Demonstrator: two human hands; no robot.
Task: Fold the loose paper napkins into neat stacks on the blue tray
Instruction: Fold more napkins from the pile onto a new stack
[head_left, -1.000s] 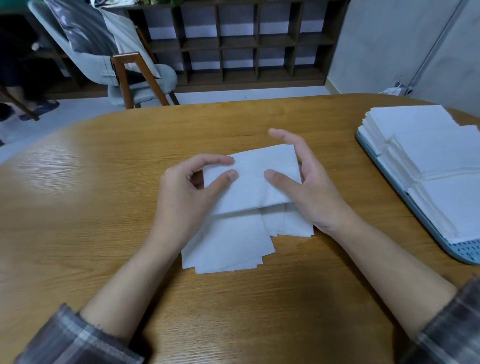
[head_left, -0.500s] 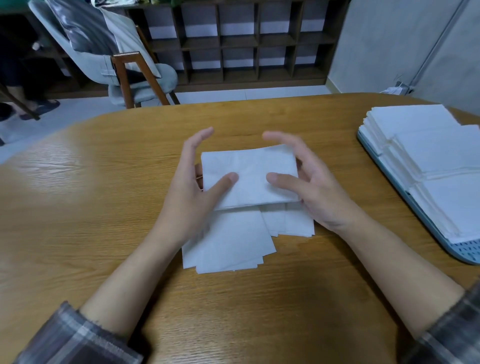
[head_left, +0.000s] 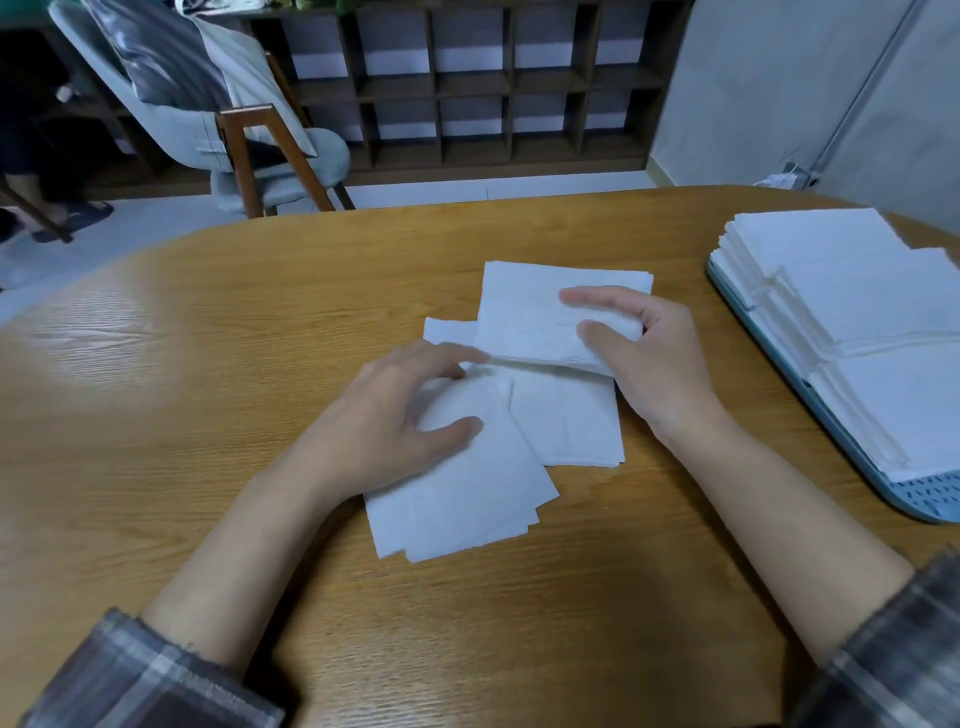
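head view: right hand (head_left: 660, 364) pinches a folded napkin (head_left: 550, 317), thumb on top and fingers under its right edge, lifted just over the loose napkins (head_left: 483, 467) lying fanned on the counter (head_left: 208, 364). left hand (head_left: 395, 426) lies flat on that pile w/ fingers spread, gripping nothing. blue tray (head_left: 831, 441) sits well apart to the right, already carrying neat white stacks (head_left: 857, 312). likely step: carry the folded one to the tray. to do it well, keep the pinch near the crease so layers don't splay, square edges w/ the stack below, hold the pile down so nothing drags. no brand, label or writing readable anywhere.
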